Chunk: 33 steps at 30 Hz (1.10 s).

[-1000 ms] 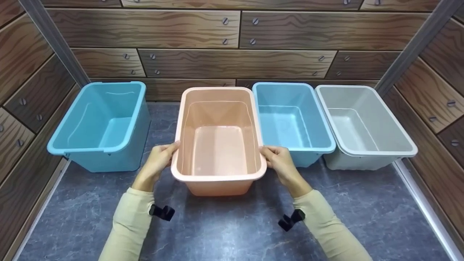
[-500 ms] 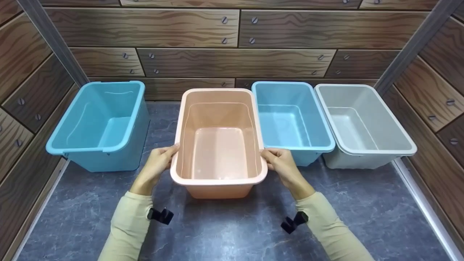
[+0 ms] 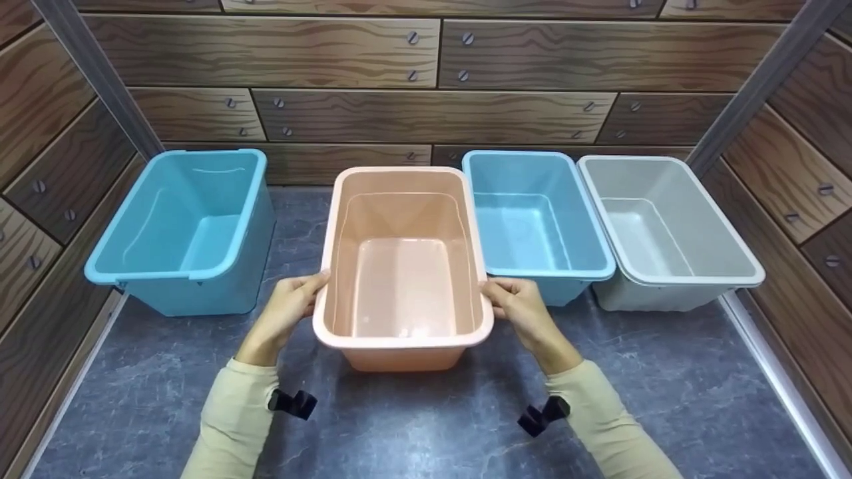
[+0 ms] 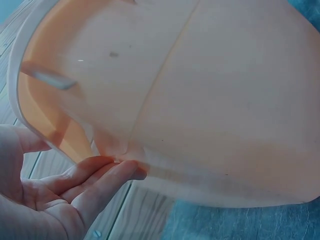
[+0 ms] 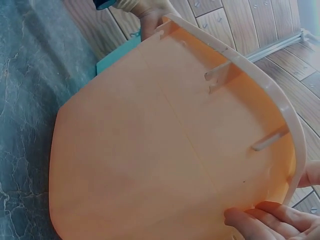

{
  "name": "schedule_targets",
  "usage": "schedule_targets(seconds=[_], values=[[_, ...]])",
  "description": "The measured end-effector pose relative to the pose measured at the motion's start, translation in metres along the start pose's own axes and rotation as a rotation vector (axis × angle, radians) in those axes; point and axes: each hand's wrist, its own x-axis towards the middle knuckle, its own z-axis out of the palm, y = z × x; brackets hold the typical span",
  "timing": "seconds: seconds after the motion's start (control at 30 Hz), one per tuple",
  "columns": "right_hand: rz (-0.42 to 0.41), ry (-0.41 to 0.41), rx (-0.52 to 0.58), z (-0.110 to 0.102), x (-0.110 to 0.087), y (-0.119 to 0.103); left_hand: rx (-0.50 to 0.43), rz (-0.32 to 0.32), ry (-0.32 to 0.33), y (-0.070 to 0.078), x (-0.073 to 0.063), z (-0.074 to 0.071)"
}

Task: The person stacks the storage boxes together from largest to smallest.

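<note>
Between both hands is a peach plastic bin (image 3: 403,286), its inside bare, standing in the middle of the head view. My left hand (image 3: 286,306) grips the left rim near the front, thumb on top. In the left wrist view the left fingers (image 4: 107,182) curl under the rim against the outer wall. On the opposite side my right hand (image 3: 522,309) pinches the right rim. The right wrist view shows the right fingers (image 5: 270,217) tucked beneath the lip, with the bin's outer wall (image 5: 135,135) filling much of that picture.
A teal bin (image 3: 200,293) stands at the left. Close to the peach bin's right side is a light blue bin (image 3: 526,233), with a grey bin (image 3: 665,239) beside it. The dark marbled table (image 3: 426,432) spreads in front, and wood-patterned walls (image 3: 426,116) enclose it.
The peach bin has come slightly toward the person, with both hands on its rim moving along. The other bins have stayed put.
</note>
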Motion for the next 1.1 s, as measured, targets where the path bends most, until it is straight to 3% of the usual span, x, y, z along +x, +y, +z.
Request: schedule_targets(seconds=[0.37,0.67,0.9,1.1], values=[[0.013,-0.041,-0.004,-0.007,-0.009,-0.001,0.036,0.01,-0.008,-0.001,-0.005,0.002],[0.025,-0.105,-0.031,-0.01,-0.013,-0.005,0.059,0.01,-0.085,-0.001,-0.009,-0.004],[0.042,-0.094,-0.079,-0.011,-0.008,-0.004,0.048,-0.008,-0.071,-0.004,-0.005,-0.005],[0.066,-0.072,-0.042,-0.008,0.0,0.0,-0.004,0.001,-0.05,-0.008,0.002,-0.002]])
